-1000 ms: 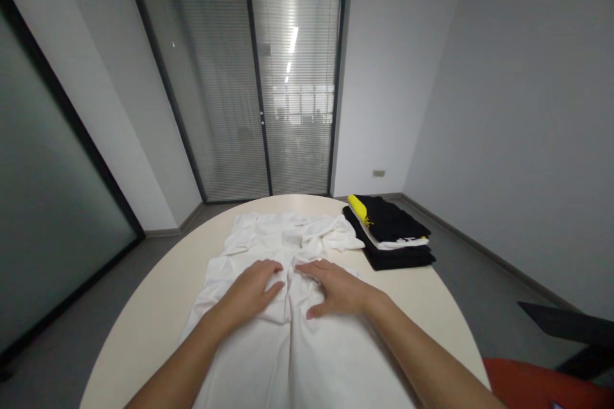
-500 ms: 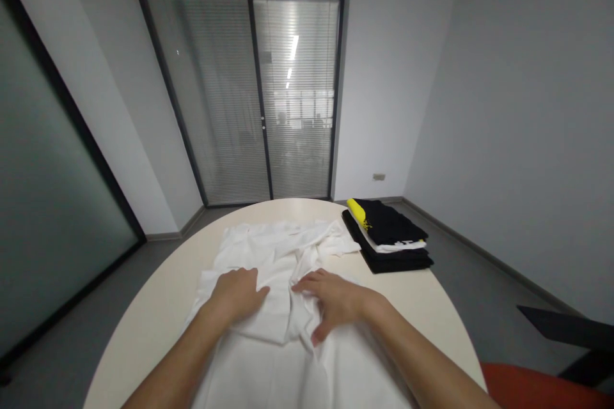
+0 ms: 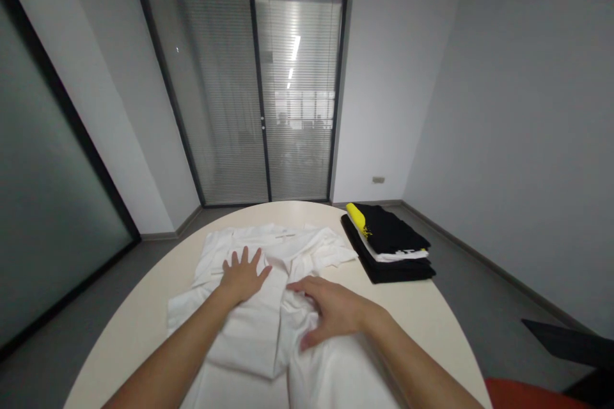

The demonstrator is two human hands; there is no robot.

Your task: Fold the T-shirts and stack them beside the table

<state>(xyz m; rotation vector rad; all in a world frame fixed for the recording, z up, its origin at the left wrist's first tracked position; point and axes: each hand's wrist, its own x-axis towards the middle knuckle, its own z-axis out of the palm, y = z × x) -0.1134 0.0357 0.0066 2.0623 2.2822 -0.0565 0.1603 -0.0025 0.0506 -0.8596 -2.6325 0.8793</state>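
A rumpled white garment (image 3: 254, 339) spreads over the round table and runs off the bottom of the view. My left hand (image 3: 244, 277) lies on its upper left part, palm down, fingers spread. Just right of the middle, my right hand (image 3: 330, 310) rests on gathered folds, its thumb and fingers apart in a wide curve, with nothing visibly pinched between them. Near the garment's far edge a small label-like mark shows on the cloth.
A stack of folded black, white and yellow clothes (image 3: 393, 233) sits at the table's (image 3: 417, 319) right back. Beyond stands a glazed door with blinds (image 3: 297, 160). A red seat (image 3: 522, 394) and a black chair part (image 3: 570, 342) are at the lower right.
My left hand has spread its fingers and moved slightly up, and the cloth's left side now reaches farther left. My right hand has shifted slightly down, its folds changed.
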